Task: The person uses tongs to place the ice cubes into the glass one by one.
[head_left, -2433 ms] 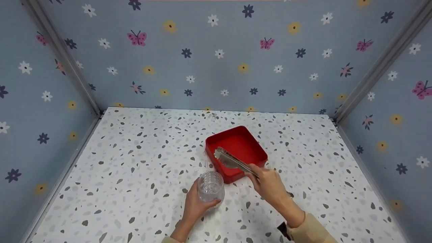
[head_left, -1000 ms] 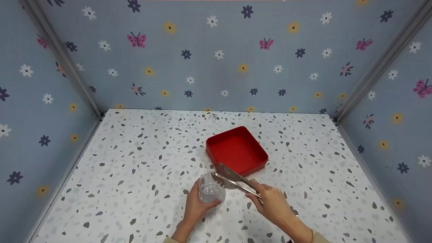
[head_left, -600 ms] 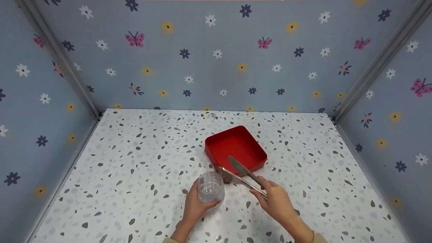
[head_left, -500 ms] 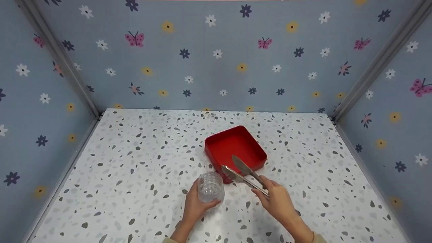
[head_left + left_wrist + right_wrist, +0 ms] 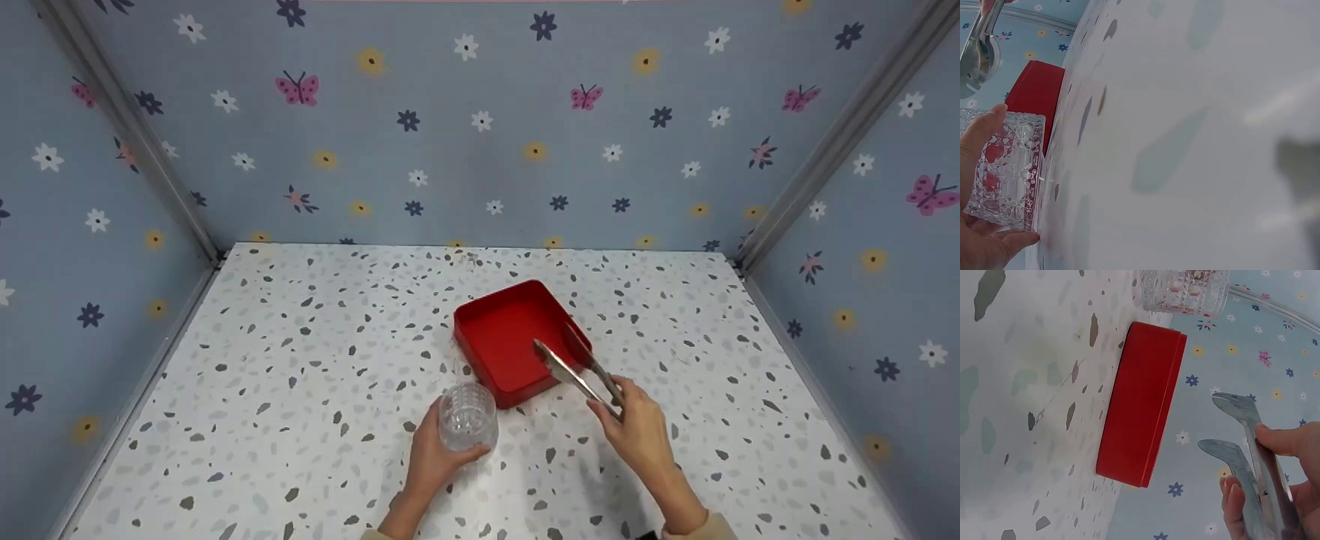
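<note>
My left hand (image 5: pixel 439 454) grips a clear cut-glass tumbler (image 5: pixel 469 420), which stands upright on the table close to the front left side of a red square box (image 5: pixel 480 364). The left wrist view shows my thumb and fingers round the patterned glass (image 5: pixel 1013 163). Whether the tumbler holds anything is hard to tell. With my right hand (image 5: pixel 637 427) I hold metal tongs (image 5: pixel 570 375) over the box's right front part. Their arms are spread, and the right wrist view shows nothing between the tong tips (image 5: pixel 1230 405). The box's visible floor is bare red.
A white speckled table (image 5: pixel 300 390) lies under everything. Blue flowered panels (image 5: pixel 480 127) enclose it at the back and on both sides, joined by grey metal posts (image 5: pixel 142 127) at the corners.
The tongs have moved from the tumbler's rim to the right and away, over the box, and their arms have spread wider. My left hand and the tumbler have stayed in place.
</note>
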`<state>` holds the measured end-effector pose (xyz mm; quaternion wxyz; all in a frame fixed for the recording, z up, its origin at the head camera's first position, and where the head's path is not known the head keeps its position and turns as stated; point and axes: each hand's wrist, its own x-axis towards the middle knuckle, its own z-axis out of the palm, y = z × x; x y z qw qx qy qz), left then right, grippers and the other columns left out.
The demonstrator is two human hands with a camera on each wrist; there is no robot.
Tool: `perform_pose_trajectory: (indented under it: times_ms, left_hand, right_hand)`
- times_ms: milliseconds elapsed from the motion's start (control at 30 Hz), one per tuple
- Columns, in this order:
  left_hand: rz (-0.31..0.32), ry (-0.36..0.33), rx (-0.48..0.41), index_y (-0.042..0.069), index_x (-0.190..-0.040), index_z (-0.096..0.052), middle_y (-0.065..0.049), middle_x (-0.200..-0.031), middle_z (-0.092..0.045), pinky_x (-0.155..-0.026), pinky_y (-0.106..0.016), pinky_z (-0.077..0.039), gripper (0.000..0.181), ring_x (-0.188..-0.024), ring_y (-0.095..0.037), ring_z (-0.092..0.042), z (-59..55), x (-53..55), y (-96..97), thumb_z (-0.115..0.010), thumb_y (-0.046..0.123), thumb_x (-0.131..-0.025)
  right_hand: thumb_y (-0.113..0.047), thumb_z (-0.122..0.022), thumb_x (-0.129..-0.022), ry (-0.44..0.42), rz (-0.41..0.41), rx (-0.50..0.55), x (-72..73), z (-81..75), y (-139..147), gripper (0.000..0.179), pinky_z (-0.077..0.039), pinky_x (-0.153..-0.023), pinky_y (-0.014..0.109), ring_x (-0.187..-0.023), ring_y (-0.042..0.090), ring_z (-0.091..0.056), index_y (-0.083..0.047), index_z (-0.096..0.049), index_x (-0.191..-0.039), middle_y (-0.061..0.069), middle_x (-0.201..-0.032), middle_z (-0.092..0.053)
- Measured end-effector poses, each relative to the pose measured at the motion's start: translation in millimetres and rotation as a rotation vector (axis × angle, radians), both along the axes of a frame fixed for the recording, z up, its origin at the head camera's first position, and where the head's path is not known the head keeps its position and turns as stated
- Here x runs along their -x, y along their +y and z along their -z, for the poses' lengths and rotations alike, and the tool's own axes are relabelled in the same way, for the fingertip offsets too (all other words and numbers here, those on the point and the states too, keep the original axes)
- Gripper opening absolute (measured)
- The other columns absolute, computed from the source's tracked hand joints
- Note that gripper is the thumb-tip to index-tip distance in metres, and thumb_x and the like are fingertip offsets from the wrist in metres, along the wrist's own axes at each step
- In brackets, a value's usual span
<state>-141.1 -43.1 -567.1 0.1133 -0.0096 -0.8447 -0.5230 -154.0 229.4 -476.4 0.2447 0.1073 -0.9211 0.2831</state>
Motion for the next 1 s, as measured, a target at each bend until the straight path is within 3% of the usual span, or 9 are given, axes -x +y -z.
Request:
perform_pose_trajectory:
  times_ms: [333,500,767,1000]
  left_hand:
    - [0.012,-0.029,0.001,-0.004,-0.13,-0.034,-0.017,-0.124,-0.047,-0.098,-0.041,-0.035,0.105,-0.114,-0.031,-0.044,-1.3,1.1,-0.5,-0.083,0.044,-0.049]
    - [0.018,-0.037,0.004,-0.005,-0.13,-0.033,-0.018,-0.124,-0.047,-0.098,-0.041,-0.034,0.105,-0.115,-0.031,-0.043,-2.2,0.8,-0.6,-0.083,0.042,-0.049]
    - [0.038,-0.048,0.004,-0.002,-0.13,-0.033,-0.015,-0.124,-0.047,-0.098,-0.039,-0.034,0.104,-0.115,-0.029,-0.043,-3.4,1.4,-1.4,-0.083,0.041,-0.049]
    - [0.053,-0.065,0.014,0.0,-0.131,-0.032,-0.014,-0.125,-0.046,-0.099,-0.04,-0.033,0.105,-0.116,-0.029,-0.042,-4.8,1.4,-2.9,-0.082,0.044,-0.05]
  right_hand:
    - [-0.017,-0.074,-0.072,-0.01,0.095,0.043,16.5,6.2,16.4,0.041,-0.04,-0.04,0.026,-0.048,0.012,-0.045,0.006,-0.056,-0.1,0.011,-0.066,-0.053]
    - [-0.018,-0.073,-0.073,-0.01,0.145,0.061,25.8,11.4,23.7,0.042,-0.044,-0.044,0.033,-0.052,0.021,-0.051,0.008,-0.054,-0.1,0.015,-0.067,-0.055]
    - [-0.018,-0.068,-0.078,-0.112,0.219,0.095,39.8,19.4,33.4,0.044,-0.051,-0.059,0.045,-0.071,0.035,-0.061,0.012,-0.05,-0.104,0.027,-0.083,-0.059]
    - [-0.017,-0.067,-0.079,-0.168,0.272,0.082,46.8,25.9,37.6,0.044,-0.048,-0.061,0.048,-0.072,0.039,-0.059,0.014,-0.048,-0.103,0.029,-0.08,-0.058]
